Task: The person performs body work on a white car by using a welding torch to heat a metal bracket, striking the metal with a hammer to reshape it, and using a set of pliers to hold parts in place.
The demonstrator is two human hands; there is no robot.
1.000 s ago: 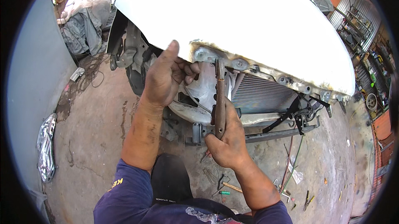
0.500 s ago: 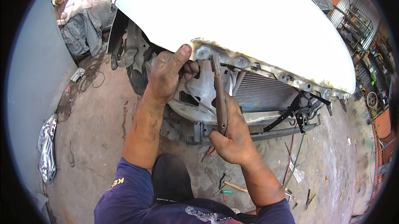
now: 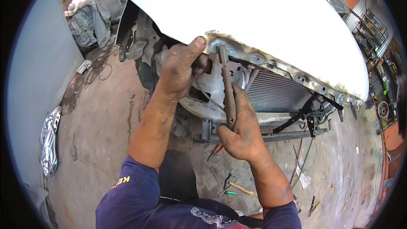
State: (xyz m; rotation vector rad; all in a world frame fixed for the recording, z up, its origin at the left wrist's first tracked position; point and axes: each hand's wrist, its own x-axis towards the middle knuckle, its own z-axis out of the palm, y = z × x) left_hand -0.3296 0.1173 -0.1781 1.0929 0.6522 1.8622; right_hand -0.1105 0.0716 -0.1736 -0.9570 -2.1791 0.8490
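Note:
A white car front panel (image 3: 246,4) has a scorched, bare-metal lower lip with bolt holes (image 3: 256,58). My left hand (image 3: 178,70) grips that lip at its left end, thumb on the edge and fingers curled underneath, partly hidden. My right hand (image 3: 241,127) is closed round the long rusty handle of a metal tool (image 3: 229,97), held upright, whose narrow head lies against the lip just right of my left thumb. Behind them are a radiator (image 3: 275,93) and a whitish inner metal structure (image 3: 214,80).
A grey wall (image 3: 40,72) rises at left beside a foil-like item (image 3: 51,142) and tangled cables (image 3: 101,61). Loose tools, red-handled pliers (image 3: 216,150) and a wooden stick (image 3: 241,188) lie on the concrete floor (image 3: 93,165). Cluttered shelving (image 3: 377,63) stands at right.
My left thumb has moved right onto the lip, closer to the tool. The tool's upper end has shifted slightly along the lip. The whole scene has shifted up and right in view.

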